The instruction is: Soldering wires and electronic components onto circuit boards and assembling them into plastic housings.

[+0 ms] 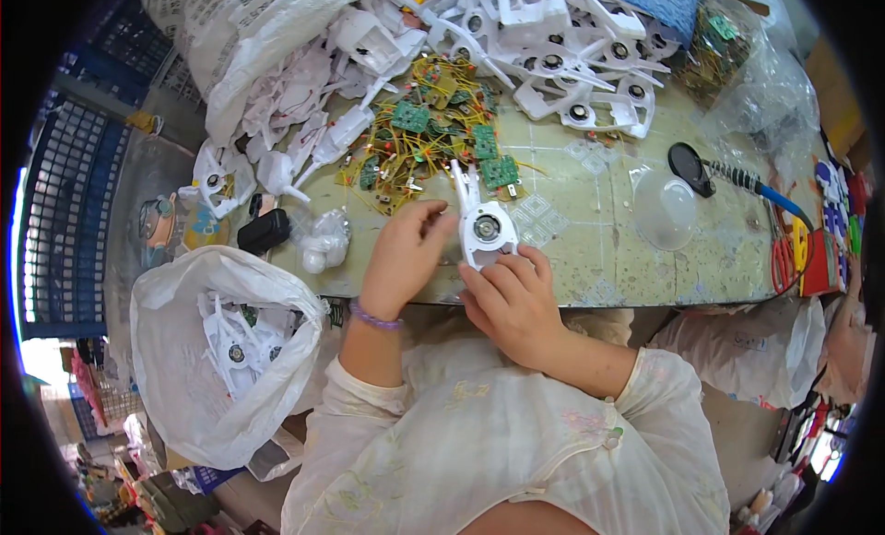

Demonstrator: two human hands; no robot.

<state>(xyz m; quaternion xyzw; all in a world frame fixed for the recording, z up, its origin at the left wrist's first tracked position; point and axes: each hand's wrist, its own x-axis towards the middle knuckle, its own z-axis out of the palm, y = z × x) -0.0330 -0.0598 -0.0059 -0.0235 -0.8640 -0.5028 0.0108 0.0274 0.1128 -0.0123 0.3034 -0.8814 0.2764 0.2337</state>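
On the table in front of me lies a white plastic housing [477,244] with a round dark-centred metal part set in it and a narrow handle-like end pointing away. My right hand [513,298] is closed on its near end, fingers over the rim. Just left of the housing is my left hand [406,251], loosely curled with a gap between thumb and fingers, nothing visible in it. Beyond the housing spreads a heap of green circuit boards [410,117] with yellow wires; one board [500,172] lies close to the housing's far end.
Similar white housings [576,70] are piled at the back. An open white sack [166,351] with more housings hangs at the left, near a black object [264,231] and a bagged white bundle [325,241]. At right are a translucent bowl [665,211] and a soldering-iron stand [733,174].
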